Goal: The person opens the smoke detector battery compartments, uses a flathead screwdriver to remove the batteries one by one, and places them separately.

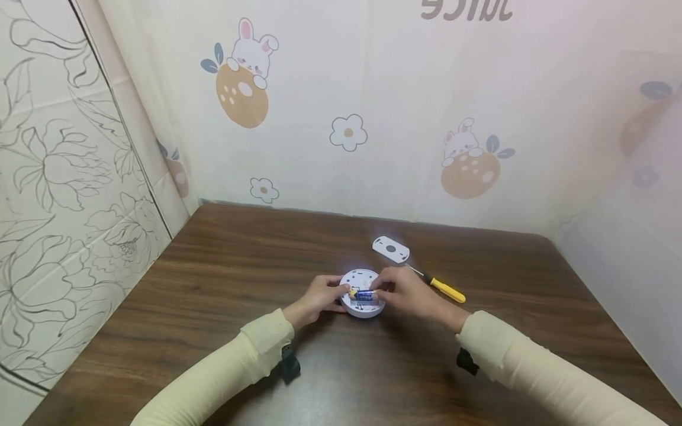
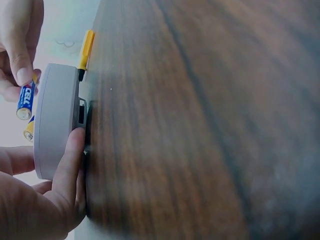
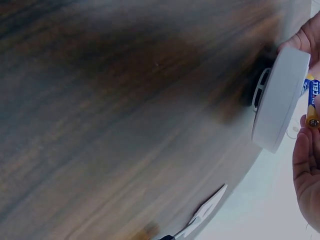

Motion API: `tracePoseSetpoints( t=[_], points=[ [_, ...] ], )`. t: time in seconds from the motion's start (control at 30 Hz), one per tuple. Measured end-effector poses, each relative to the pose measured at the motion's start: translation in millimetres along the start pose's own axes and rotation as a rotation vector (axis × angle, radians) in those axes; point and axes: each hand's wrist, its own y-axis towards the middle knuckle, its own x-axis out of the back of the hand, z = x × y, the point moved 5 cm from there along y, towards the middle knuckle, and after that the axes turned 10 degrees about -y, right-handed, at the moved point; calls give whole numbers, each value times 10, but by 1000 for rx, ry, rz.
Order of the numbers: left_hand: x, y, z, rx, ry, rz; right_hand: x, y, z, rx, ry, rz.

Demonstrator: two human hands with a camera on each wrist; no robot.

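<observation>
A round white smoke detector (image 1: 362,314) lies on the table with its open back facing up. My left hand (image 1: 317,300) grips it by the left rim, thumb on top and fingers at the side. Between thumb and fingers of my right hand (image 1: 410,291) is a blue and yellow battery (image 2: 26,100), held just above the detector's back. A second battery (image 2: 29,131) shows its end beside the detector's upper face in the left wrist view; most of it is hidden. The right fingers cover part of the detector's right side.
Behind the detector lies a white oblong mounting plate (image 1: 391,249). A screwdriver (image 1: 447,290) with a yellow and black handle rests to the right, its tip near the plate. The brown wooden table (image 1: 256,248) meets a patterned curtain (image 1: 319,171) at its back edge.
</observation>
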Motion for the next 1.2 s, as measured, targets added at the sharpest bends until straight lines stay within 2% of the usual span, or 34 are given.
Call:
tracePoseSetpoints(
  t=[0.33,0.5,0.63,0.73,1.03,1.2],
  points=[
    [-12,13,28,7,3,0,49,178,-162,-14,19,-52],
    [-7,10,16,7,7,-6,74,290,-268,-84,25,-58],
    [3,12,14,18,15,-14,69,377,-354,-178,43,-44],
    [10,20,14,26,24,-17,67,459,-415,-202,41,-53],
    [20,38,-1,43,41,-17,97,684,-563,-251,44,-95],
    [34,37,-5,52,47,-24,58,804,-604,-241,32,-110]
  ],
)
